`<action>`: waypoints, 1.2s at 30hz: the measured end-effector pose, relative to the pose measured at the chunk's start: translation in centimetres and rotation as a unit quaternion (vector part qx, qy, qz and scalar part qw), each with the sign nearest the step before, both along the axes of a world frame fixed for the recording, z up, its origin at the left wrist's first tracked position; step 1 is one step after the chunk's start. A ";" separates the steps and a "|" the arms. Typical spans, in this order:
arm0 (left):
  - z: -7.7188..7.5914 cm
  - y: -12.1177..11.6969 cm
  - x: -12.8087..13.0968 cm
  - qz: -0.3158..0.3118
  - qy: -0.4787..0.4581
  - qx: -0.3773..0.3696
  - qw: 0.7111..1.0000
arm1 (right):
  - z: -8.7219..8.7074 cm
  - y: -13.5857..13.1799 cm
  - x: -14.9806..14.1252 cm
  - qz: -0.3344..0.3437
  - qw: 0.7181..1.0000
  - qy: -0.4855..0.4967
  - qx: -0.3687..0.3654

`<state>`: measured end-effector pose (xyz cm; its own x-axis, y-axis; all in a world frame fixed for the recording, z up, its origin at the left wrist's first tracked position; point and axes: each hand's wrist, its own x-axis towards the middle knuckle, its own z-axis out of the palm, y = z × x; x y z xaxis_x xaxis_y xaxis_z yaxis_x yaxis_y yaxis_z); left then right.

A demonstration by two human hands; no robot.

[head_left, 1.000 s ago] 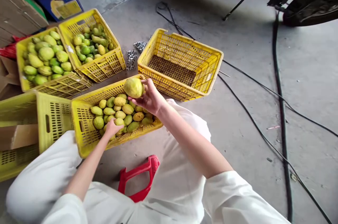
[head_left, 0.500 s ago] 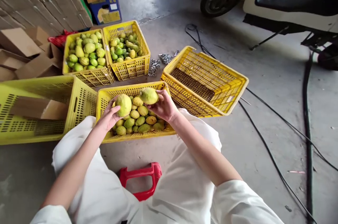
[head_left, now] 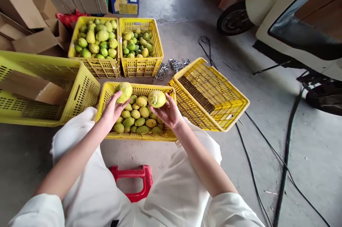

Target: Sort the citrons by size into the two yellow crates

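My left hand (head_left: 112, 110) holds a large yellow-green, lemon-like fruit (head_left: 124, 92) over the left part of a yellow plastic crate (head_left: 139, 137). In my right hand (head_left: 168, 112) is a second pale yellow-green fruit (head_left: 157, 98), its knobbly end turned towards me. Fingers curl round its right side and underneath. The two fruits are apart, both above the crate. Below them several smaller yellow and green fruits (head_left: 139, 121) lie in that crate between my knees.
Two yellow crates of fruit, a left one (head_left: 100, 68) and a right one (head_left: 141, 67), stand behind. A yellow crate (head_left: 213, 95) leans at the right; a larger one (head_left: 77, 91) at the left holds cardboard (head_left: 34, 86). Also around: a red stool (head_left: 146, 180), cables (head_left: 287, 145), a scooter (head_left: 267, 9).
My view has shifted, so the surroundings sit differently. The right hand's fruit has turned its knobbly end towards me. The left hand's fruit is now higher, over the crate's far rim.
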<state>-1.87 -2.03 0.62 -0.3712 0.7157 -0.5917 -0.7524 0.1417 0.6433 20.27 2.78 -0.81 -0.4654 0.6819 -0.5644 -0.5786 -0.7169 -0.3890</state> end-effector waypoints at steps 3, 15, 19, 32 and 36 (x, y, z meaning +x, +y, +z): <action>0.1 0.2 -0.3 0.006 -0.020 0.010 1.000 | 0.1 -0.1 -0.1 0.008 1.000 0.008 0.006; -0.7 0.6 -0.6 0.014 -0.024 -0.006 1.000 | -0.7 0.0 0.0 -0.047 0.996 -0.074 0.008; -0.8 0.4 -0.5 -0.021 -0.036 -0.013 0.999 | -0.4 0.0 -0.2 -0.049 0.995 -0.085 0.004; -1.0 -0.4 0.5 -0.119 0.000 0.034 0.992 | -0.3 0.2 0.2 -0.026 0.992 -0.120 -0.015; -1.2 -0.2 0.4 -0.099 0.016 0.013 0.995 | -0.4 0.5 0.2 -0.043 0.991 -0.125 -0.016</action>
<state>-1.47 -2.28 -0.53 -0.2387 0.7913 -0.5629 -0.6906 0.2692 0.6712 20.52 3.26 -1.23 -0.2487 0.6932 -0.6765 -0.5268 -0.6829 -0.5061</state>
